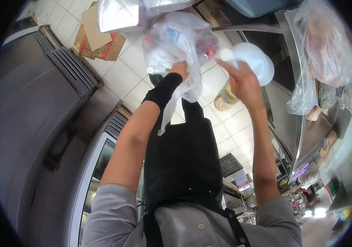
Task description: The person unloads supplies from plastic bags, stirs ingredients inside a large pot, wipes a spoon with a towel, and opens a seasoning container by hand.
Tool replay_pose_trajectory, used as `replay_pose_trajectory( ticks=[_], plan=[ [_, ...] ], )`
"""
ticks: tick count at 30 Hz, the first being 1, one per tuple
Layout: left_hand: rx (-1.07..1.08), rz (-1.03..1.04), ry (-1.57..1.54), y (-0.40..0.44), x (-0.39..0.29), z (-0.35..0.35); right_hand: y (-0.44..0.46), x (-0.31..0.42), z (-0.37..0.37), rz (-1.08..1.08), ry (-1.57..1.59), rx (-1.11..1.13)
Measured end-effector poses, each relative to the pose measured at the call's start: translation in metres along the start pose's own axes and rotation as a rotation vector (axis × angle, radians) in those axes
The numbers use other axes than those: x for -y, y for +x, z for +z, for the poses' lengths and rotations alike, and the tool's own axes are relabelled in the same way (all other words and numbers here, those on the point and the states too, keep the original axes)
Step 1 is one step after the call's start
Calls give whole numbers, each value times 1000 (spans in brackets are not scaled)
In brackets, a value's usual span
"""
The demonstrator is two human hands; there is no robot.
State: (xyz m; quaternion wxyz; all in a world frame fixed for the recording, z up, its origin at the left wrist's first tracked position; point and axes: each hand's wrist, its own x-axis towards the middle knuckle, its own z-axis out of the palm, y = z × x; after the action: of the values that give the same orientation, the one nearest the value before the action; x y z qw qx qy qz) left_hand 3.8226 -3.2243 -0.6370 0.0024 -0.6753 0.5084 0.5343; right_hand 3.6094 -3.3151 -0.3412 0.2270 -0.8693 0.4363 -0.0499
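Note:
My left hand [179,71], with a black band on the wrist, is closed on a clear plastic bag [190,84] whose loose end trails down past my apron. Bottles with white caps and a blue label show through the bag. My right hand [244,84] is at a translucent white jug [260,64], fingers curled at its near side and the index finger stretched toward the white cap. Its grip is partly hidden behind the hand. Just below stands a clear container with pale yellow contents [224,99].
Wrapped white packs [120,16] and flattened cardboard [102,43] lie on the tiled floor [120,76]. Grey cabinets [36,74] line the left. On the right, a metal counter [285,103] carries bagged food [330,49]. Another person [309,194] is far off at lower right.

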Motion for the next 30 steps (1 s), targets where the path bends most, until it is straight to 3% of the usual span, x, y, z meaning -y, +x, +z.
replay_pose_trajectory(
  ticks=[1,3,4,5,7,10,11,13,15,18,20,22,24,30],
  plan=[
    [-11,-40,-142,11,-6,-5,-5,4,-11,4,20,-35],
    [-383,53,-285,19,-23,-34,-17,6,-33,47,92,-50],
    [-551,100,-216,18,-40,-66,-24,9,-41,72,133,-58],
    [-564,66,-205,2,-71,-116,-27,13,-48,66,144,-118],
    [-492,-41,-539,-14,-108,-193,-34,15,-55,75,194,-165],
    [-585,344,-897,2,-85,-220,-43,32,-78,130,245,-207],
    [-630,470,-748,-3,-73,-214,-45,36,-85,139,280,-231],
    [-993,391,-220,-36,-69,-175,-41,38,-93,135,356,-300],
    [-1082,305,-95,-40,-44,-124,-37,41,-100,110,445,-367],
    [-783,264,-593,-22,-13,-79,-24,44,-115,152,543,-362],
    [-445,269,-957,-22,8,-88,-21,37,-118,195,584,-311],
    [-522,121,-844,-54,-13,-138,-12,28,-115,97,735,-246],
    [-652,244,-525,-72,-15,-189,8,31,-117,-31,893,-155],
    [-338,176,-292,-109,-9,-297,73,68,-113,-320,1175,26]
  ],
)
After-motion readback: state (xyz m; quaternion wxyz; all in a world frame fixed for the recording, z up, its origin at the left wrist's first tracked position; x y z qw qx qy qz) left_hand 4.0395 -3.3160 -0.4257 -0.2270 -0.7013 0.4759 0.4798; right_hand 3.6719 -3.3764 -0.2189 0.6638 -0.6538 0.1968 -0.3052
